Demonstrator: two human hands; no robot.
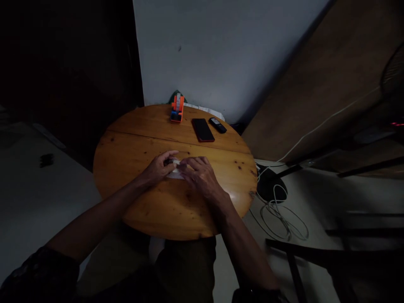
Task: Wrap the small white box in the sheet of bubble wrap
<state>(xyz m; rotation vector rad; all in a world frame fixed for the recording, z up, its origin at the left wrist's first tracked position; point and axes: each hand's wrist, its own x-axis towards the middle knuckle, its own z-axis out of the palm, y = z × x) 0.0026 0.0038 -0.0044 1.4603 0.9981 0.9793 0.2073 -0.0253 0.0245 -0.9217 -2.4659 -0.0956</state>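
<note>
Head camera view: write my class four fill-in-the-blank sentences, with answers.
The plastic tape dispenser on the rounded wooden table is mainly ____.
The flat rectangular black-faced phone has ____ edges.
The small black handset lies to its ____.
The left hand and right hand touch a small ____-coloured item.
Answers: orange; red; right; white

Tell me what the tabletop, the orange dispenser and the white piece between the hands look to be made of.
Tabletop: wood, apparently varnished; grain, dark knots and a glossy reflection show.
Orange dispenser: probably smooth plastic, judging by its bright, even colour.
White piece: perhaps paper or plastic; it looks pale, but the left hand and right hand cover part of it, so its finish is unclear.
</note>
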